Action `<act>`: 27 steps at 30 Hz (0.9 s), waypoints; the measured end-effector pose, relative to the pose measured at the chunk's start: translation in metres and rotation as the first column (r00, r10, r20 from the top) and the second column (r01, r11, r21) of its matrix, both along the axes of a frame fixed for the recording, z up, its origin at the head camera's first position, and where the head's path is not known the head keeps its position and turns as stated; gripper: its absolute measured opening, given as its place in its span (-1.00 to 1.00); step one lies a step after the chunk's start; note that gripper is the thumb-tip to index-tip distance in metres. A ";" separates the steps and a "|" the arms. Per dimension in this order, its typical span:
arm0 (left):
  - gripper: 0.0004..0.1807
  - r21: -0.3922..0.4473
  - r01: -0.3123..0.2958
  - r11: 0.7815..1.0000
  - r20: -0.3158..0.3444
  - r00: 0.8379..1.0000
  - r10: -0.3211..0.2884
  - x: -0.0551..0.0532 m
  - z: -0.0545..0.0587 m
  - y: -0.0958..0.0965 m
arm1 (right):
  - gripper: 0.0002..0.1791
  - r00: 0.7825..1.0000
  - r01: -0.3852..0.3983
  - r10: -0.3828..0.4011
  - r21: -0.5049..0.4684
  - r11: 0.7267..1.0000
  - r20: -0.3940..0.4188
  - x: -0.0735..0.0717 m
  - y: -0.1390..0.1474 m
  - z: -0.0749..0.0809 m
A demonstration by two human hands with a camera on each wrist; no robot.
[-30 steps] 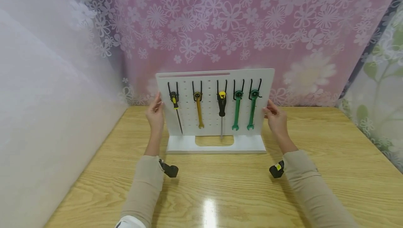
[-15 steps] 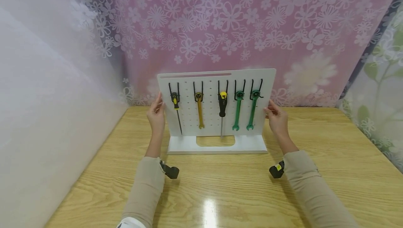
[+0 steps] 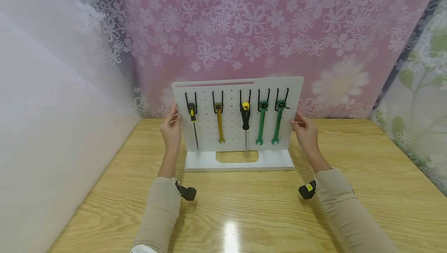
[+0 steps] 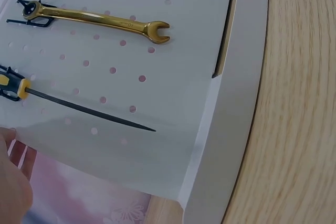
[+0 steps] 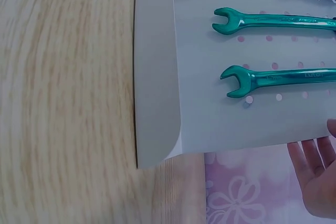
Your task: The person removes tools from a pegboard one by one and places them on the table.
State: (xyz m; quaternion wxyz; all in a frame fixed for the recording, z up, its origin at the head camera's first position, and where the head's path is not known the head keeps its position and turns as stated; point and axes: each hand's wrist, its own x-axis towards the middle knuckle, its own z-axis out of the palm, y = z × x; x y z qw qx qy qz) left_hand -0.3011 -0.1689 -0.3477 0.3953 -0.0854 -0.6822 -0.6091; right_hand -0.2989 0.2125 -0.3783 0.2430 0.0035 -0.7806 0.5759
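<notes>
A white pegboard [image 3: 230, 129] stands upright on its flat base in the head view. My left hand [image 3: 171, 129] holds its left edge, thumb in front and fingers behind. The right hand [image 3: 305, 132] pinches the opposite edge in the same manner. On black hooks hang, from left to right, a thin black-and-yellow screwdriver [image 3: 193, 114], a gold wrench [image 3: 219, 123], a thicker screwdriver [image 3: 246, 119] with a yellow cap, and two green wrenches, the inner wrench [image 3: 261, 127] and the outer wrench [image 3: 278, 125]. In the left wrist view the gold wrench [image 4: 100, 19] shows closely.
The base [image 3: 202, 162] of the board has a cut-out and rests on a wood-grain table [image 3: 223, 206]. A pink floral curtain [image 3: 227, 32] hangs behind, and a pale wall [image 3: 63, 90] borders the left. Black wrist cameras [image 3: 186, 193] sit below both sleeves.
Both hands keep their hold on the board's edges. The tip of the thin screwdriver has swung slightly left, so it hangs straighter. The whole head view shifts a little.
</notes>
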 end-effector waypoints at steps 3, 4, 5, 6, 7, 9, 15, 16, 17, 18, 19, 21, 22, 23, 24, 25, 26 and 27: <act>-0.58 -0.011 -0.007 1.000 -0.006 1.000 0.007 0.002 0.001 0.001 | -0.55 1.000 0.001 -0.001 -0.014 1.000 -0.006 0.000 0.000 0.000; -0.58 -0.013 -0.011 1.000 -0.009 1.000 0.011 0.002 0.002 0.002 | -0.56 1.000 0.001 -0.001 -0.024 1.000 -0.010 0.000 0.001 0.000; -0.58 -0.011 -0.015 1.000 -0.012 1.000 0.015 0.001 0.002 0.002 | -0.56 1.000 0.002 -0.003 -0.038 0.999 -0.015 0.000 0.001 0.000; -0.58 -0.012 -0.020 1.000 -0.016 1.000 0.020 0.001 0.002 0.002 | -0.57 1.000 0.008 -0.009 -0.052 0.999 -0.018 0.000 0.000 0.000; -0.58 -0.012 -0.025 1.000 -0.019 1.000 0.025 0.000 0.002 0.003 | -0.58 1.000 0.015 -0.016 -0.069 0.998 -0.022 0.000 0.000 0.000; -0.59 -0.007 -0.032 0.999 -0.029 0.999 0.032 -0.002 0.002 0.003 | -0.59 0.999 0.028 -0.031 -0.112 0.993 -0.026 0.000 -0.001 -0.001; -0.58 0.031 -0.014 0.999 -0.033 0.999 0.015 -0.007 0.000 0.001 | -0.61 0.998 0.050 -0.059 -0.222 0.974 -0.035 0.001 -0.005 -0.001; -0.58 0.033 -0.008 0.999 -0.033 0.999 0.009 -0.007 0.000 0.001 | -0.61 0.997 0.053 -0.063 -0.232 0.971 -0.036 0.001 -0.005 0.000; -0.59 0.034 -0.005 0.999 -0.032 0.999 0.006 -0.008 -0.001 0.001 | -0.61 0.997 0.053 -0.064 -0.242 0.969 -0.039 0.002 -0.005 0.000; -0.59 0.034 -0.001 0.999 -0.033 0.999 0.002 -0.008 -0.001 0.000 | -0.61 0.997 0.054 -0.066 -0.247 0.968 -0.042 0.002 -0.005 0.000; -0.59 0.037 0.004 0.999 -0.034 0.999 -0.003 -0.008 0.000 0.000 | -0.61 0.997 0.054 -0.067 -0.250 0.967 -0.044 0.002 -0.006 0.000; -0.59 0.043 0.010 0.999 -0.032 0.999 -0.009 -0.008 0.000 -0.001 | -0.60 0.997 0.053 -0.067 -0.253 0.966 -0.045 0.003 -0.006 0.000; -0.59 0.052 0.018 0.998 -0.031 0.999 -0.016 -0.008 0.000 -0.001 | -0.60 0.997 0.055 -0.069 -0.249 0.967 -0.046 0.003 -0.006 0.000; -0.59 0.059 0.022 0.998 -0.029 0.999 -0.021 -0.008 0.000 -0.001 | -0.60 0.996 0.057 -0.071 -0.245 0.968 -0.048 0.003 -0.006 0.000; -0.59 0.068 0.028 0.997 -0.027 0.999 -0.027 -0.008 0.000 -0.002 | -0.60 0.996 0.059 -0.073 -0.239 0.969 -0.051 0.002 -0.006 -0.001; -0.59 0.071 0.033 0.997 -0.023 0.999 -0.031 -0.009 0.000 -0.002 | -0.60 0.996 0.062 -0.076 -0.235 0.970 -0.054 0.002 -0.006 -0.001; -0.59 0.076 0.039 0.996 -0.020 0.999 -0.038 -0.009 -0.001 -0.002 | -0.60 0.995 0.065 -0.080 -0.232 0.971 -0.058 0.002 -0.006 -0.002; -0.58 0.080 0.043 0.996 -0.014 0.999 -0.042 -0.009 -0.001 -0.003 | -0.60 0.995 0.066 -0.082 -0.229 0.971 -0.065 0.001 -0.007 -0.002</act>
